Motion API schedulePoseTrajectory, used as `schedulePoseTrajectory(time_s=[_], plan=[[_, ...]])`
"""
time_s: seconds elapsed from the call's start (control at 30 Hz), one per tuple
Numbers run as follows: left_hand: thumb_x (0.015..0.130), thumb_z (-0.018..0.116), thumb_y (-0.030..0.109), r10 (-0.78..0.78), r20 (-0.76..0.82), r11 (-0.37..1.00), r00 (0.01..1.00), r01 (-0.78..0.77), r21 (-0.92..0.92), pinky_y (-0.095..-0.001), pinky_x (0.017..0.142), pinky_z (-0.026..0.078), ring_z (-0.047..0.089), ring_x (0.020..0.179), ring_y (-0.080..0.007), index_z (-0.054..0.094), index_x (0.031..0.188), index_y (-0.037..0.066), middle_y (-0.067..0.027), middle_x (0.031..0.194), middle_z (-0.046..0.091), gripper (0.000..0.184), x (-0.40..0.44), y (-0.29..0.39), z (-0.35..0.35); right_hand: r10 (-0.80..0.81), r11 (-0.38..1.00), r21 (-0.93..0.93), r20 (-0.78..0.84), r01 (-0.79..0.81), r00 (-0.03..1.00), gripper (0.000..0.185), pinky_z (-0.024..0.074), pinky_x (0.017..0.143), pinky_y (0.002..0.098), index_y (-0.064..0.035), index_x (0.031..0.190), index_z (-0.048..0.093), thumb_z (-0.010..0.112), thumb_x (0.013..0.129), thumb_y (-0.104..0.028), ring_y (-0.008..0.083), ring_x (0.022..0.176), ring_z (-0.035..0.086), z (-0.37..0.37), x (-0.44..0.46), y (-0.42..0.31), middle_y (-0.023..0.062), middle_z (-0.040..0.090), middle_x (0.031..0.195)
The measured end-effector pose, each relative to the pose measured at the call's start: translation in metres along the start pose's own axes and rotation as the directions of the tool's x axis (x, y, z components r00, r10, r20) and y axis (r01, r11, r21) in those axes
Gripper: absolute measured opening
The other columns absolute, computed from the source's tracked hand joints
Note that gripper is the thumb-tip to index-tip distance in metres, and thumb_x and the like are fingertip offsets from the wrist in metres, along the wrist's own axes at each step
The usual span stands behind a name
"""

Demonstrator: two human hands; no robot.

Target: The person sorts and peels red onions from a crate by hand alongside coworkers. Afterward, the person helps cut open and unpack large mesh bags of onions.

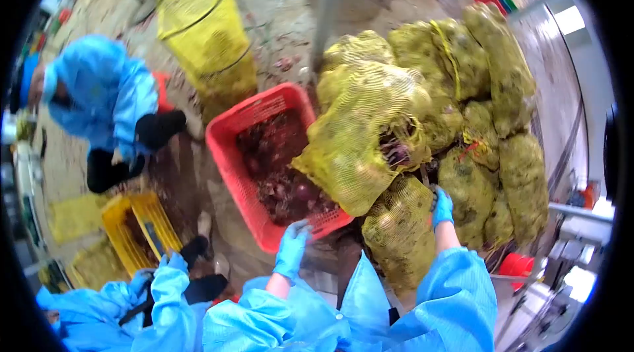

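My left hand [292, 247], in a blue glove, is at the near rim of a red crate [228, 174] that holds onions [300, 190]; its fingers look apart and nothing shows in them. My right hand [442, 207], gloved in blue too, is beside a yellow mesh sack [399, 233], close to the edge of the sack pile. Its fingertips are partly hidden, so its grip is unclear. Above both hands, a large mesh sack [356, 134] leans over the crate's right side, with purple onions [395, 150] showing at its opening.
More full sacks [515, 187] are piled at the right. Co-workers in blue sit at the left [99, 88] and lower left [99, 312], near a yellow crate [142, 226]. A yellow mesh sack [211, 41] stands behind the red crate. A red bucket [516, 267] is at the lower right.
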State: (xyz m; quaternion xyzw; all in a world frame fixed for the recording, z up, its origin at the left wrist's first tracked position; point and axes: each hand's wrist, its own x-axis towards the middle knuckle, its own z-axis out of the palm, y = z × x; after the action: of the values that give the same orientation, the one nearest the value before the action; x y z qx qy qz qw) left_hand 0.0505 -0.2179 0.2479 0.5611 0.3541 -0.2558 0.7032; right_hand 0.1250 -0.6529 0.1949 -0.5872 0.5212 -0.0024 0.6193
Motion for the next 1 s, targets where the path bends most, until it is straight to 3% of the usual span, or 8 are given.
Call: schedulePoseTrajectory(time_s=[0.2,0.27,0.33,0.47,0.67,0.8,0.93,1.0], plan=[[0.087,0.052,0.008,0.423,0.264,0.710,0.867,-0.498,0.497,-0.0279,0.093,0.039,0.054,0.102,-0.0161,0.054,0.113,0.000,-0.0091,0.107,0.060,0.027,0.107,0.125,0.141,0.030,0.994,0.110,-0.060,-0.024,0.998,0.020,0.0316,0.037,0.0252,-0.0084,0.098,0.055,0.057,0.079,-0.013,0.0090,0.042,0.041,0.004,0.088,0.023,0.0003,0.050,0.063],[0.084,0.055,0.010,0.612,0.390,0.381,0.688,-0.688,0.617,-0.0309,0.087,0.044,0.059,0.098,-0.0214,0.059,0.109,0.003,-0.0134,0.108,0.060,0.026,0.124,0.181,0.194,0.020,0.997,-0.071,-0.249,-0.039,0.968,0.019,0.0385,0.043,0.0314,-0.0055,0.096,0.052,0.053,0.079,-0.013,0.0149,0.050,0.049,-0.014,0.066,0.048,0.0045,0.053,0.068],[0.083,0.057,0.008,0.638,0.453,0.307,0.623,-0.745,0.593,-0.0319,0.088,0.044,0.058,0.099,-0.0227,0.057,0.112,0.004,-0.0130,0.108,0.060,0.030,0.163,0.201,0.232,-0.181,0.892,-0.453,-0.363,-0.003,0.914,0.020,0.0430,0.065,0.0434,-0.0017,0.094,0.050,0.051,0.079,-0.014,0.0331,0.075,0.056,-0.049,0.061,0.115,0.0182,0.057,0.077],[0.081,0.063,0.015,0.623,0.645,-0.128,0.442,-0.756,0.641,-0.0331,0.097,0.037,0.049,0.112,-0.0284,0.048,0.122,0.003,-0.0157,0.119,0.054,0.046,0.211,0.235,0.296,-0.087,0.811,-0.518,-0.567,-0.272,0.819,0.017,0.0427,0.063,0.0430,-0.0009,0.090,0.054,0.053,0.077,-0.011,0.0346,0.072,0.056,-0.087,0.016,0.191,0.0218,0.058,0.079],[0.072,0.067,0.051,0.551,0.681,-0.254,0.482,-0.681,0.687,-0.0394,0.104,0.027,0.037,0.123,-0.0343,0.031,0.135,0.003,-0.0227,0.134,0.037,0.087,0.294,0.244,0.354,0.056,0.857,-0.367,-0.632,-0.363,0.773,0.042,0.0457,0.067,0.0414,-0.0050,0.117,0.052,0.052,0.075,-0.006,0.0325,0.076,0.058,-0.077,0.008,0.248,0.0198,0.059,0.088],[0.061,0.064,0.068,0.495,0.504,-0.355,0.707,-0.365,0.861,-0.0481,0.106,0.020,0.034,0.126,-0.0346,0.023,0.139,0.006,-0.0227,0.135,0.036,0.108,0.280,0.239,0.398,0.118,0.778,-0.327,-0.763,-0.537,0.636,0.052,0.0400,0.090,0.0440,-0.0042,0.128,0.042,0.055,0.078,-0.009,0.0378,0.107,0.048,-0.074,0.000,0.222,0.0257,0.047,0.117],[0.063,0.068,0.059,0.410,0.446,-0.206,0.796,-0.395,0.895,-0.0428,0.099,0.034,0.046,0.117,-0.0320,0.042,0.129,0.005,-0.0191,0.125,0.049,0.090,0.294,0.247,0.398,-0.246,0.805,-0.571,-0.566,-0.159,0.787,0.044,0.0372,0.096,0.0418,-0.0006,0.125,0.044,0.052,0.082,-0.005,0.0342,0.116,0.042,-0.083,0.012,0.185,0.0213,0.043,0.126],[0.065,0.069,0.056,0.474,0.419,-0.203,0.775,-0.367,0.908,-0.0381,0.091,0.041,0.053,0.108,-0.0329,0.048,0.120,-0.001,-0.0201,0.115,0.055,0.082,0.292,0.247,0.393,-0.191,0.946,-0.307,-0.255,0.108,0.948,0.040,0.0377,0.096,0.0372,-0.0006,0.124,0.045,0.048,0.084,-0.003,0.0293,0.115,0.045,-0.061,0.046,0.140,0.0172,0.045,0.126]])
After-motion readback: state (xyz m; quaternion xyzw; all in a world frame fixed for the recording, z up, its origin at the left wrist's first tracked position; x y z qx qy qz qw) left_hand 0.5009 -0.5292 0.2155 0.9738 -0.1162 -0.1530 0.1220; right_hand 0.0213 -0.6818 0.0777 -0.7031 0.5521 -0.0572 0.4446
